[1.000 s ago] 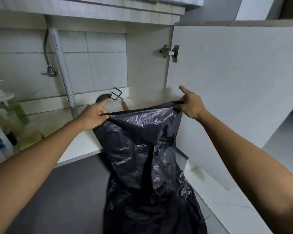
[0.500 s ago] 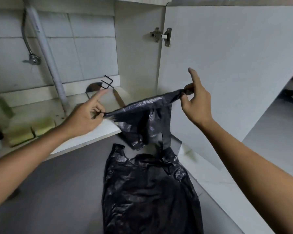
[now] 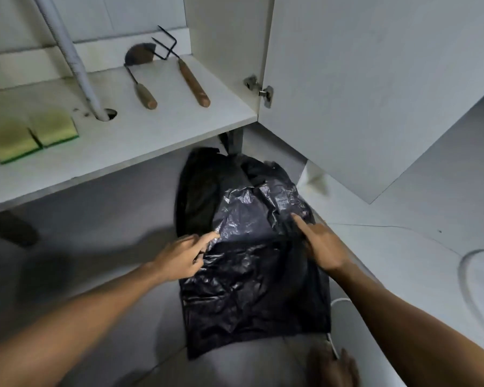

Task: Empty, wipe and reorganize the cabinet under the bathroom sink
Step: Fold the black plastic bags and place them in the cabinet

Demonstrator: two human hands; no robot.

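A black plastic bag [image 3: 252, 275] lies on the grey floor in front of the open cabinet, its top half folded down over the lower half. My left hand [image 3: 183, 256] pinches the fold's left edge. My right hand [image 3: 323, 247] grips the fold's right edge with the index finger stretched out on the plastic. The white cabinet floor [image 3: 157, 135] holds two wooden-handled garden tools, a small hoe [image 3: 140, 79] and a hand fork [image 3: 192, 79]. Two yellow-green sponges [image 3: 32, 135] lie side by side at its left.
A white drain pipe [image 3: 73, 60] runs down through a hole in the cabinet floor. The cabinet door [image 3: 361, 93] stands open on the right, above the floor tiles. A thin white cable [image 3: 334, 304] lies by the bag's right edge. A dark object [image 3: 9, 227] sits under the cabinet at left.
Both hands have dropped from cabinet height to the floor, bringing the bag's top edge down over its lower part. The view has tilted downward.
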